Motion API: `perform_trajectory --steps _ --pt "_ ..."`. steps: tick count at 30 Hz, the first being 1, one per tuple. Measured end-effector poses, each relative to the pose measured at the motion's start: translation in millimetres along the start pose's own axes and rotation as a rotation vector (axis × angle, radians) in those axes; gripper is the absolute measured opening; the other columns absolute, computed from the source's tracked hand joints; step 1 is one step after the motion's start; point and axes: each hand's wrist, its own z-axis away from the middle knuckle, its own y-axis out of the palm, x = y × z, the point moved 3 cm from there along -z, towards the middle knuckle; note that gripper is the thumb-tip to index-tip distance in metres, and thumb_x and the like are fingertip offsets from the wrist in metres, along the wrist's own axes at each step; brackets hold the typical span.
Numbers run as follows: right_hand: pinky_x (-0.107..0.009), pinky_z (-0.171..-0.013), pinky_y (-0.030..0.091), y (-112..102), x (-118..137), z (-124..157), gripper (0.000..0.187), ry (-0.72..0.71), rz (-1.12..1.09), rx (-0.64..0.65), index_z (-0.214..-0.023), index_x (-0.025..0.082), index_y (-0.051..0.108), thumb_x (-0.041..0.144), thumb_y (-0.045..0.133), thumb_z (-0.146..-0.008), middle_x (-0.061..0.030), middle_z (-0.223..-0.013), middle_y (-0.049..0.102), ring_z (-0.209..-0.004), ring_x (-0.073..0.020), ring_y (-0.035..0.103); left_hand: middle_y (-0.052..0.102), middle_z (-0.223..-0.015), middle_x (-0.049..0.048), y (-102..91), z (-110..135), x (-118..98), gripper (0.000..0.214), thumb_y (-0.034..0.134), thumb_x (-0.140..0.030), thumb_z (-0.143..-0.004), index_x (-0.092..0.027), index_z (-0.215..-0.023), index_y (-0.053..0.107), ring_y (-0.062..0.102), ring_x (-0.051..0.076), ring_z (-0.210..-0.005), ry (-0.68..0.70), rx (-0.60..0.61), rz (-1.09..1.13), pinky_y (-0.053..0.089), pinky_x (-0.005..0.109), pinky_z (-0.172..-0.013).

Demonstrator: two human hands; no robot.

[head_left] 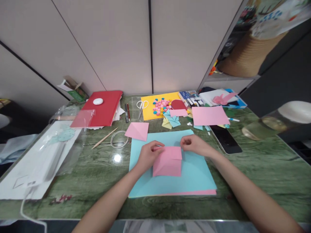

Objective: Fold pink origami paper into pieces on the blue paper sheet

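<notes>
A folded pink sheet of paper lies on a stack of light blue paper, with a flap turned down along its far edge. My left hand pinches this sheet at its far left corner, thumb and fingers closed. Close by the far right corner is my right hand, its fingers curled inward; whether anything is between the fingertips cannot be made out. A second creased pink square overlaps the stack's far left corner. At the stack's near edge a strip of pink paper shows underneath.
Beyond the stack are white-handled scissors, yellow paper with small coloured pieces, and folded blue and yellow papers. A phone and a drink container stand right. Left are a red folder, wooden stick and coiled cord.
</notes>
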Motion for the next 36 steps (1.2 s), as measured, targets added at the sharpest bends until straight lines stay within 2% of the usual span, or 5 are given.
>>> perform_trajectory --steps 8,13,20,27,36 --pt "-0.028 -0.072 0.044 5.1 17.4 5.7 0.03 -0.075 -0.151 -0.005 -0.098 0.019 0.062 0.041 0.055 -0.079 -0.0036 -0.083 0.068 -0.08 -0.0171 0.061 0.07 -0.087 0.0025 6.8 3.2 -3.6 0.013 0.063 -0.027 -0.074 -0.019 -0.083 0.068 0.063 0.017 -0.079 0.005 0.007 0.029 0.045 0.023 -0.067" --pt "-0.025 -0.055 0.04 26.9 16.0 8.8 0.024 -0.033 -0.091 -0.015 -0.075 0.017 0.065 0.041 0.062 -0.074 -0.002 -0.065 0.066 -0.061 -0.015 0.059 0.069 -0.076 0.0023 10.0 6.6 -3.6 0.021 0.062 -0.028 -0.074 -0.017 -0.091 0.067 0.059 0.014 -0.066 0.002 0.098 0.044 0.041 0.021 -0.057" --pt "-0.026 -0.065 0.043 34.0 21.3 12.2 0.012 -0.094 -0.003 0.011 -0.074 0.022 0.07 0.032 0.064 -0.074 0.0 -0.073 0.07 -0.069 -0.0158 0.062 0.06 -0.057 -0.0007 10.9 5.4 -3.0 0.02 0.062 -0.027 -0.072 -0.013 -0.084 0.068 0.05 0.01 -0.052 -0.011 0.252 0.066 0.036 0.02 -0.05" --pt "-0.024 -0.069 0.045 47.1 25.7 15.1 0.011 -0.192 0.083 0.002 -0.077 0.025 0.07 0.03 0.059 -0.078 0.0019 -0.078 0.071 -0.075 -0.0158 0.064 0.057 -0.06 -0.0015 14.3 6.0 -2.3 0.008 0.055 -0.017 -0.068 -0.014 -0.066 0.062 0.049 0.009 -0.057 -0.016 0.232 0.062 0.036 0.02 -0.054" --pt "-0.027 -0.07 0.047 21.4 25.7 12.1 0.015 -0.152 0.078 -0.083 -0.072 0.022 0.07 0.034 0.061 -0.075 -0.0007 -0.077 0.071 -0.075 -0.0174 0.064 0.058 -0.057 -0.002 -3.7 -3.8 2.8 0.007 0.054 -0.014 -0.062 -0.015 -0.063 0.061 0.052 0.01 -0.055 -0.065 0.236 0.053 0.039 0.02 -0.055"
